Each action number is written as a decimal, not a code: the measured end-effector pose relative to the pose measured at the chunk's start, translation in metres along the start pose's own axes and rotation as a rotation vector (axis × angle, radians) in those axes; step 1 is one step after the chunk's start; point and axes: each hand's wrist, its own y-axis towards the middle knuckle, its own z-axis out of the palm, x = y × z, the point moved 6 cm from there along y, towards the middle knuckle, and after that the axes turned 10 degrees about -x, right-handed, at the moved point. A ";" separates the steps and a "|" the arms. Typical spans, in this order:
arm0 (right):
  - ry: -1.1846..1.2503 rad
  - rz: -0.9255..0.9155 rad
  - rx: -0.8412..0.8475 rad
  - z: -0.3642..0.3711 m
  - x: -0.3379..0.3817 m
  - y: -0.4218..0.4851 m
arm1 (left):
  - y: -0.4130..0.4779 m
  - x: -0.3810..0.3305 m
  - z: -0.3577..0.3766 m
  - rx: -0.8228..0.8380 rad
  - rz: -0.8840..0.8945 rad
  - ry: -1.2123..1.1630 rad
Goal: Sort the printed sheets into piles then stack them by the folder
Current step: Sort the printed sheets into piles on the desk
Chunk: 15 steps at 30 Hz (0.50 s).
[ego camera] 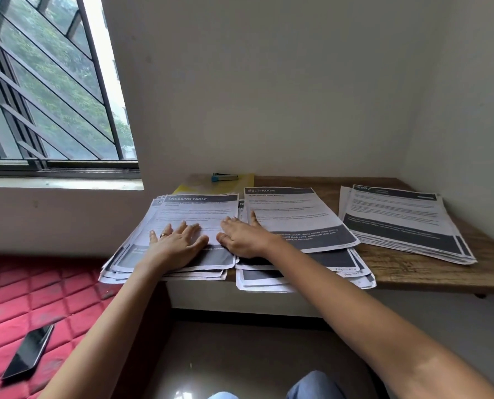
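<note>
1. The left hand (176, 243) lies flat with its fingers spread. It presses on the top sheet of the left pile of black-and-white printed sheets, headed "DRESSING TABLE" (199, 210). This pile sits at the front left corner of the brown wooden tabletop (412, 272) and hangs over the front edge.
2. The right hand (241, 237) rests just beside it with straight fingers on the same pile's right margin. Its thumb reaches onto the middle pile of printed sheets, headed "MULTI-ROOM" (291, 214). Neither hand pinches a sheet.
3. A third pile of printed sheets (398, 223) lies well apart, near the tabletop's right edge.
4. The step in hand looks like squaring up the left pile, whose lower sheets fan out to the left and front. To do it well, both palms should draw the loose edges inward together. The right thumb should lift off the middle pile so that its sheets are not dragged along. The overhanging edge should be pulled back first so nothing slides off.
5. The flat yellow plastic folder (244, 181) lies at the tabletop's back edge, its near part tucked under the left pile. A small blue stapler (224, 177) rests on it. Whether it holds any sheets cannot be told.
</note>
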 end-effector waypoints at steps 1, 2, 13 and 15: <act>0.003 -0.002 -0.003 0.001 0.000 0.000 | 0.001 0.001 0.001 0.003 0.000 0.004; 0.012 -0.006 -0.004 0.002 -0.001 -0.001 | 0.002 0.001 0.001 0.008 0.000 0.005; 0.034 0.397 -0.445 -0.070 -0.098 -0.026 | 0.015 -0.054 -0.018 -0.100 0.181 -0.142; -0.066 0.560 -0.411 -0.072 -0.133 -0.040 | 0.015 -0.076 -0.019 -0.106 0.229 -0.175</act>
